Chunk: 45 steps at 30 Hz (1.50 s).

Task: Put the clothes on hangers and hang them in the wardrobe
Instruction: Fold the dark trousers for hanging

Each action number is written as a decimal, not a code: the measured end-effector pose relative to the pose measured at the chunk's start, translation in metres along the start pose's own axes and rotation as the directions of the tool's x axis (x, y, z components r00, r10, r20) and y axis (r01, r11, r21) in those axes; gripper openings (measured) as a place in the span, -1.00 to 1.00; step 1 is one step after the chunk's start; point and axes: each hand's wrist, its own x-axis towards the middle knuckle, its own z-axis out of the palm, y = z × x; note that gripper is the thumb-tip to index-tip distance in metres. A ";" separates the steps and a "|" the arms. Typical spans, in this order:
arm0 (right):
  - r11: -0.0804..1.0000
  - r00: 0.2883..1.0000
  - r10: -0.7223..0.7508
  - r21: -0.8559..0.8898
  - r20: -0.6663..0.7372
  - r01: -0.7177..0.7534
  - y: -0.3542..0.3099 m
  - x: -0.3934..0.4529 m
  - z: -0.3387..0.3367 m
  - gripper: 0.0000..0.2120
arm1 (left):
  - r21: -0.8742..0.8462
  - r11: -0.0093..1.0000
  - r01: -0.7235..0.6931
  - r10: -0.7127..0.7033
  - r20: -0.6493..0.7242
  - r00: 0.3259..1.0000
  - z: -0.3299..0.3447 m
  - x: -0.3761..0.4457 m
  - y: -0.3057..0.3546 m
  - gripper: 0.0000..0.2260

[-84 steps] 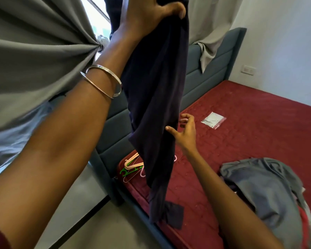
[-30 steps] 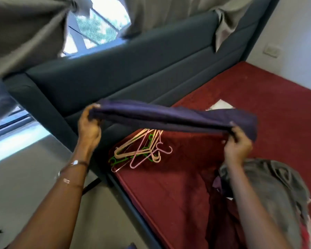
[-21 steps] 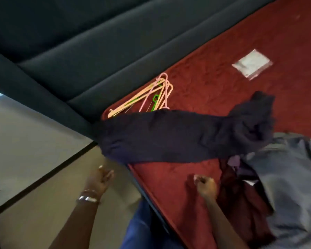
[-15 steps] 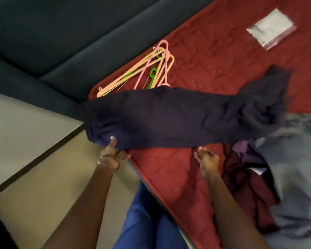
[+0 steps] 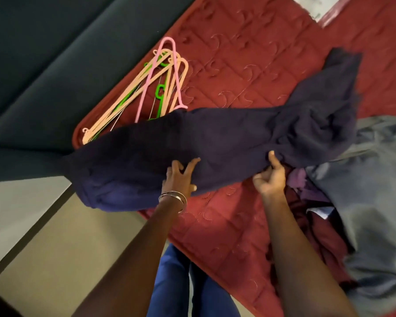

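Left hand (image 5: 178, 177): fingers spread, flat on the dark navy garment (image 5: 215, 145), probably pinning it. Right hand (image 5: 270, 179): fingers curled, pinching the near edge, likely to straighten it. Garment lies lengthwise across the red mattress (image 5: 226, 236) corner, one end overhanging. Beyond, touching it: hangers (image 5: 156, 88), within reach. Grey clothes (image 5: 375, 191) right.

One view only, head-worn, looking steeply down from close above the near corner of the red mattress (image 5: 226, 229). It faces toward the dark headboard (image 5: 55, 65) at upper left, the person's forearms reaching up into frame from the bottom edge, floor (image 5: 55, 248) at lower left.
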 end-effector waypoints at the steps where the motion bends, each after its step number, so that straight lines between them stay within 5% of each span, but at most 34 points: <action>1: 0.999 0.999 -0.030 0.040 0.022 0.029 -0.008 0.003 0.002 -0.65 | 0.021 0.999 0.046 -0.047 0.046 0.998 0.001 0.007 0.002 -0.19; 5: 0.986 0.988 -0.100 0.146 0.114 0.083 -0.041 0.015 0.013 -0.47 | 0.127 0.974 0.190 -0.207 0.140 0.968 0.000 0.029 0.005 0.00; 10: 0.945 0.960 -0.237 0.267 0.150 0.192 -0.100 0.031 0.020 -0.07 | 0.248 0.946 0.208 -0.248 0.143 0.958 0.005 0.042 0.012 0.15; 14: 0.912 0.922 -0.360 0.262 0.142 0.315 -0.150 0.032 0.019 -0.58 | 0.302 0.928 0.218 -0.267 0.132 0.955 0.007 0.045 0.019 0.19; 17: 0.853 0.820 -0.515 0.237 0.249 0.465 -0.166 0.029 0.033 -0.42 | 0.311 0.924 0.220 -0.271 0.128 0.954 0.006 0.046 0.022 0.22; 19: 0.785 0.708 -0.596 0.088 0.380 0.613 -0.150 0.010 0.063 -0.61 | 0.322 0.921 0.217 -0.261 0.099 0.960 0.007 0.046 0.023 0.23; 21: 0.625 0.615 -0.576 -0.195 0.539 0.756 -0.121 -0.015 0.104 -0.71 | 0.354 0.909 0.220 -0.263 0.079 0.962 0.009 0.045 0.025 0.24; 23: 0.331 0.562 -0.247 -0.477 0.789 0.814 -0.086 -0.035 0.139 -0.74 | 0.329 0.916 0.230 -0.268 0.076 0.960 0.011 0.046 0.026 0.23; 25: -0.232 0.655 0.325 -0.614 0.682 0.754 -0.048 -0.039 0.159 -0.60 | 0.332 0.904 0.270 -0.303 0.050 0.952 0.016 0.046 0.028 0.14; 26: -0.442 0.662 0.476 -0.493 0.579 0.749 -0.030 -0.035 0.162 -0.57 | 0.364 0.893 0.266 -0.280 -0.013 0.960 0.019 0.045 0.032 0.03; 27: -0.520 0.636 0.561 -0.371 0.530 0.769 -0.017 -0.032 0.163 -0.60 | 0.377 0.889 0.261 -0.249 -0.081 0.965 0.020 0.042 0.038 -0.14; 29: -0.478 0.632 0.564 -0.414 0.532 0.775 -0.007 -0.022 0.148 -0.65 | 0.434 0.858 0.275 -0.258 -0.099 0.961 0.022 0.037 0.057 -0.51; 32: -0.156 0.762 0.127 -0.746 0.635 0.648 -0.026 0.000 0.101 -0.72 | 0.592 0.802 0.076 -0.213 0.165 0.963 0.024 0.023 0.089 -0.64; 34: 0.134 0.846 -0.324 -0.864 0.424 0.485 -0.054 0.018 0.063 -0.75 | 0.472 0.875 -0.106 -0.016 0.247 0.969 0.013 0.018 0.116 -0.68; 36: 0.426 0.813 -0.582 -0.851 0.002 0.307 -0.083 0.037 0.033 -0.86 | 0.375 0.896 -0.239 0.152 0.247 0.957 0.009 0.022 0.137 -0.70; 38: 0.591 0.827 -0.512 -0.794 -0.232 0.144 -0.099 0.060 0.013 -0.94 | 0.303 0.887 -0.349 0.300 0.196 0.934 0.012 0.035 0.152 -0.66; 40: 0.547 0.887 -0.401 -0.837 -0.230 0.030 -0.100 0.080 0.006 -0.80 | 0.351 0.840 -0.414 0.410 0.090 0.908 0.013 0.052 0.161 -0.53; 42: 0.498 0.919 -0.327 -0.867 -0.221 -0.031 -0.099 0.080 0.019 -0.54 | 0.464 0.815 -0.347 0.356 0.072 0.932 0.015 0.060 0.165 -0.37; 45: 0.695 0.965 -0.103 -0.712 -0.240 -0.103 -0.103 0.064 0.046 -0.77 | 0.525 0.796 -0.302 0.284 0.117 0.952 0.020 0.069 0.168 -0.31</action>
